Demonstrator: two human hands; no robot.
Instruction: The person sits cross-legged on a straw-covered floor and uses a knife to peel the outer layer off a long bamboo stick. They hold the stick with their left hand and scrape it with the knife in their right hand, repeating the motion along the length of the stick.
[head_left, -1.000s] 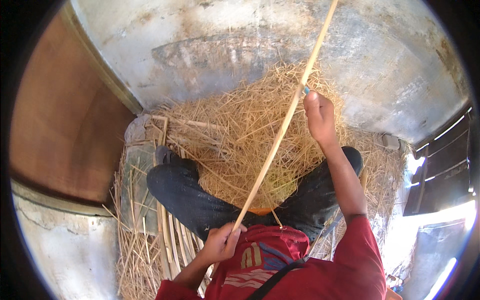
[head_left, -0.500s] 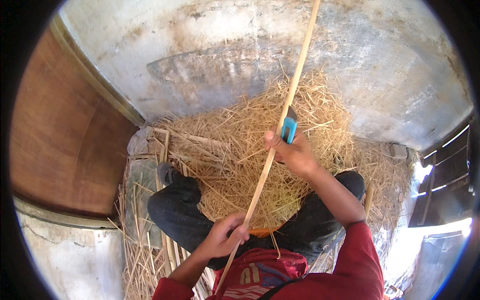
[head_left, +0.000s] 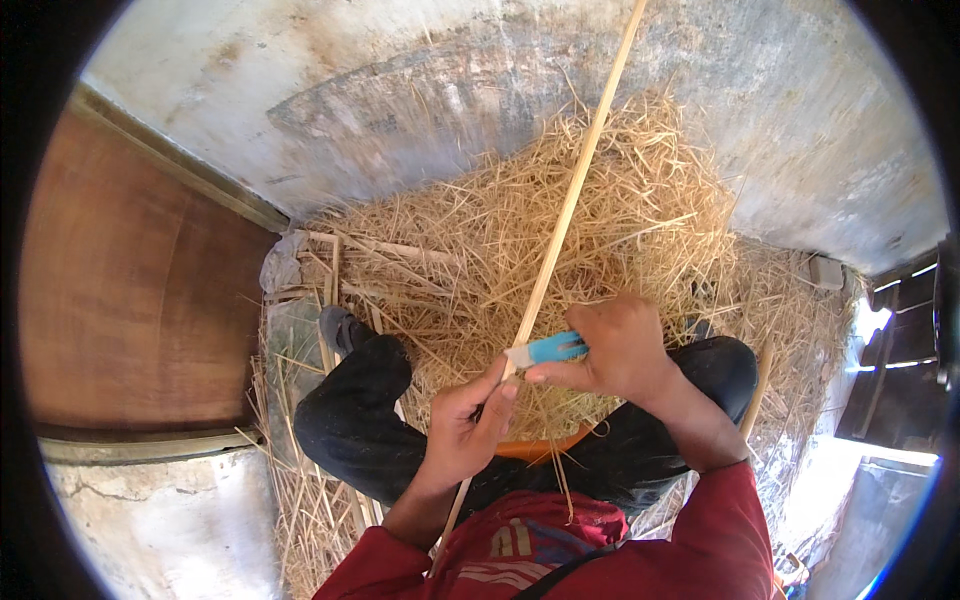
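Observation:
A long, pale strip (head_left: 568, 215) of what looks like bamboo slants from my lap up past the top edge. My left hand (head_left: 466, 425) pinches its lower part between thumb and fingers. My right hand (head_left: 622, 350) grips a blue-handled utility knife (head_left: 560, 347). The knife lies across the strip just above my left fingertips, its blade end touching or very close to the strip. Part of the handle is hidden in my right fingers. Below my left hand, the strip's lower end runs down along my red shirt.
A heap of straw-like shavings (head_left: 450, 260) spreads before my crossed legs (head_left: 360, 420) and against the stained wall (head_left: 400, 110). An orange thing (head_left: 545, 448) lies between my legs. Several strips lie at left, near a brown wooden panel (head_left: 140, 280). A small block (head_left: 826, 271) sits at right.
My right hand has brought the knife down and turned it from along the strip to across it. My left hand has moved up the strip, close to the knife.

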